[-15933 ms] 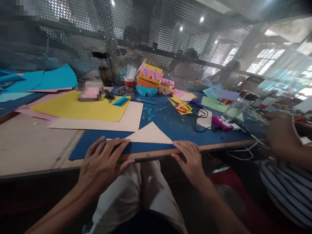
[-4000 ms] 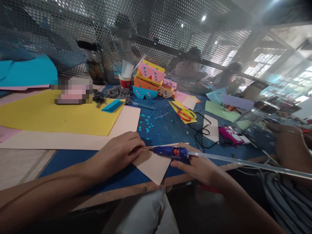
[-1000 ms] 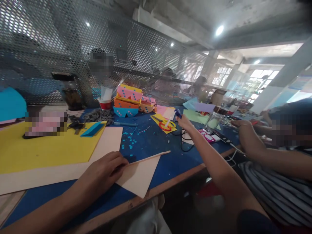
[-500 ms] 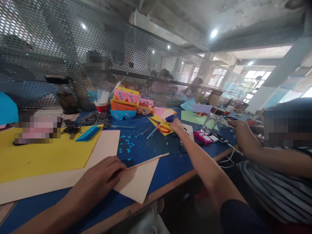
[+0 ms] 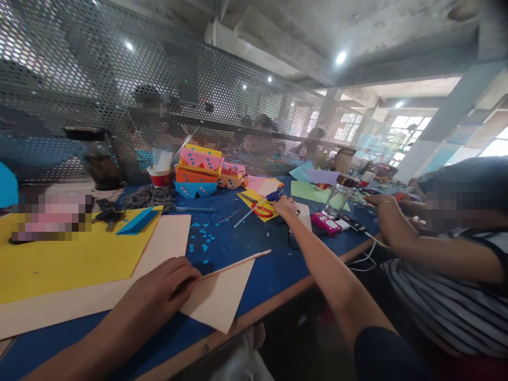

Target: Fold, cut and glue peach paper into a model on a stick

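My left hand (image 5: 164, 288) lies near the table's front edge, fingers curled and pressed on the folded edge of a peach paper triangle (image 5: 216, 296), pinning it to the blue mat (image 5: 257, 246). My right arm stretches far out to the right. My right hand (image 5: 284, 205) is curled around the blue glue gun (image 5: 273, 196), low over the mat beside the red-handled scissors (image 5: 262, 209). The gun's clear glue stick (image 5: 243, 217) points back toward me and to the left.
A yellow sheet (image 5: 71, 254) lies on a large peach sheet (image 5: 166, 241) at left. Coloured paper boxes (image 5: 198, 172) and a red cup (image 5: 161, 177) stand by the mesh screen (image 5: 119, 79). A glass jar (image 5: 337, 198), pink device (image 5: 325, 223) and a striped-shirted co-worker (image 5: 448, 296) are at right.
My right hand has carried the glue gun away from the peach triangle to the far right and lowered it beside the scissors. My left hand has kept hold of the fold.
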`<state>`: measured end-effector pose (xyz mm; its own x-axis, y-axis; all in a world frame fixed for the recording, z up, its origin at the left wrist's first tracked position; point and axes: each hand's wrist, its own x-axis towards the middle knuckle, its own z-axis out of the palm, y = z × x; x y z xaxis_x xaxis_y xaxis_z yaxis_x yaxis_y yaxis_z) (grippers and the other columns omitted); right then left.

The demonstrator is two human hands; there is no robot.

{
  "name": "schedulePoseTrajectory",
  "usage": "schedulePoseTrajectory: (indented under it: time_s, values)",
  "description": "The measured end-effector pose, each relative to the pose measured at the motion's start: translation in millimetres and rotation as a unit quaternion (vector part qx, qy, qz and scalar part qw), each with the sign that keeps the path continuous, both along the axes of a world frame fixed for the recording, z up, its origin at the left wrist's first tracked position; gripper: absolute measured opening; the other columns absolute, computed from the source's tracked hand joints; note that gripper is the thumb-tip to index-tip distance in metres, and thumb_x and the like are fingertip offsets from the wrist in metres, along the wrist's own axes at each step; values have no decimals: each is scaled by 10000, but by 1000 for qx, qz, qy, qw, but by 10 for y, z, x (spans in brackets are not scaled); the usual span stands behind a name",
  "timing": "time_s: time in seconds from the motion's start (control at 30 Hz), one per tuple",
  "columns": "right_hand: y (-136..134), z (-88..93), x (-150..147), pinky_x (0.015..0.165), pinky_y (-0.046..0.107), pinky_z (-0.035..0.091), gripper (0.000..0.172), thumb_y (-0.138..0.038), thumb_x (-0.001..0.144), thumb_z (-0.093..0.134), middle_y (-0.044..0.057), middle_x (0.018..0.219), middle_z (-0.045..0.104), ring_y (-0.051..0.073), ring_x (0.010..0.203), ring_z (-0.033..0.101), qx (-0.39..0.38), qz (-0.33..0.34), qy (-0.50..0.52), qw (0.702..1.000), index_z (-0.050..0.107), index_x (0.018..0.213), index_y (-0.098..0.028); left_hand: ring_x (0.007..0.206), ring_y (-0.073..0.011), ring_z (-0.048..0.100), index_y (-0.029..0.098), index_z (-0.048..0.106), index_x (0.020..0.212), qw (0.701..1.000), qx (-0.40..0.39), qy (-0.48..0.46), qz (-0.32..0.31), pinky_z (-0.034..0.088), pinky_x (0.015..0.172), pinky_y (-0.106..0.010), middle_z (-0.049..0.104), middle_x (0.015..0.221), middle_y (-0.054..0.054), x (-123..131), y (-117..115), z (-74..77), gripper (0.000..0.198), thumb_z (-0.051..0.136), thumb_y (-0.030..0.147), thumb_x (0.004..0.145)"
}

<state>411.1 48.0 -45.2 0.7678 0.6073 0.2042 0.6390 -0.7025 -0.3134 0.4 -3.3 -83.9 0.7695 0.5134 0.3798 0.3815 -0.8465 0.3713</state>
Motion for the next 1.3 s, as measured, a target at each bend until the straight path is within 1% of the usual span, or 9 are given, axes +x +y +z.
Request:
schedulePoseTrajectory:
  time_s: [0.17,0.27,0.33,0.43,0.53,0.6,0.67,0.9,1.3]
  values:
    - [-95,79,-78,990,496,611,406,-403,1038,701,108,1390,661,268,1179,693,0,8,-7,1000,641,1378,-189,908,-215,704,288,752,999,1000,-5,-5,4,523,754,-274,740,967,-25,-2,-20,2,229,528,317,1036]
    - [-218,178,-175,1109,591,514,425,-375,1017,718,149,1462,614,341,1337,603,22,40,-28,999,641,1380,-168,927,-219,695,280,751,1004,1000,-9,1,10,523,784,-283,735,984,-32,0,-47,12,228,524,289,1030]
    - [-332,262,-276,1184,672,378,422,-288,1013,692,271,1526,533,447,1476,441,49,87,-48,994,637,1382,-92,943,-221,691,268,748,999,1000,-13,1,12,524,821,-293,728,995,-36,4,-67,27,226,524,273,1023]
    - [-572,347,-512,1203,593,357,339,-278,1065,582,222,1529,551,397,1486,428,83,210,-53,973,669,1369,-154,950,-217,684,257,748,1008,1000,-19,-6,15,522,855,-298,718,1009,-37,13,-95,57,232,519,281,1032]
    - [-907,312,-825,1070,357,487,164,-336,1039,678,42,1235,741,216,1189,655,70,402,-8,913,777,1157,-279,940,-210,674,253,747,1015,1000,-26,2,17,518,858,-297,706,1000,-33,22,-114,85,230,520,282,1042]
    - [-1128,227,-1018,1024,343,508,159,-333,1038,700,50,1159,756,200,1121,681,95,585,58,803,784,1142,-246,922,-206,667,247,744,998,1000,-26,3,15,513,848,-296,696,977,-31,27,-118,93,227,526,286,1050]
    - [-1286,127,-1153,1004,344,514,142,-323,1045,698,55,1125,759,203,1113,683,112,639,55,759,796,1095,-234,915,-202,661,243,742,998,1000,-20,2,11,506,839,-295,690,968,-29,30,-116,89,220,530,273,1051]
    - [-1312,-83,-1224,927,357,499,100,-292,1049,695,53,1050,762,216,1039,677,88,643,23,761,770,1043,-226,900,-195,661,224,738,998,1000,2,-13,11,500,808,-298,696,967,-34,46,-131,91,211,543,271,1062]
    - [-1355,-111,-1284,838,348,395,184,-213,1121,531,60,1017,726,194,959,635,82,653,-135,741,687,1034,-170,862,-174,683,221,755,986,1000,-3,-25,3,509,741,-266,712,923,-22,42,-159,155,233,539,270,1060]
